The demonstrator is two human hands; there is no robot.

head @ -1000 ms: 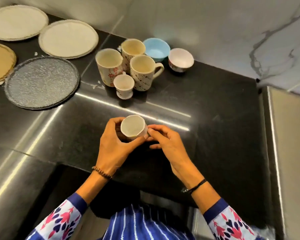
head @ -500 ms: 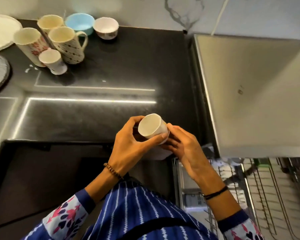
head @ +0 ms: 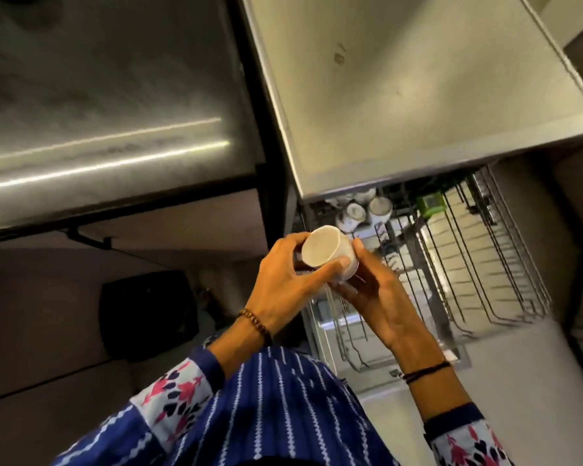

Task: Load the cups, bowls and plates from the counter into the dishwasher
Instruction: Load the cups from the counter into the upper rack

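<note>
Cup [head: 324, 251] tilted, gripped between left hand [head: 283, 280] and right hand [head: 374, 304], above dishwasher rack [head: 505, 299].

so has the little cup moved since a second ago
Yes, the cup went right: off the black counter, now over the dishwasher rack.

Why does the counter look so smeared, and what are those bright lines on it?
Head view: motion blur smears the counter; the bright lines are glare, reflected light on its glossy top; the cup is fairly sharp, the rack behind it softer.
</note>
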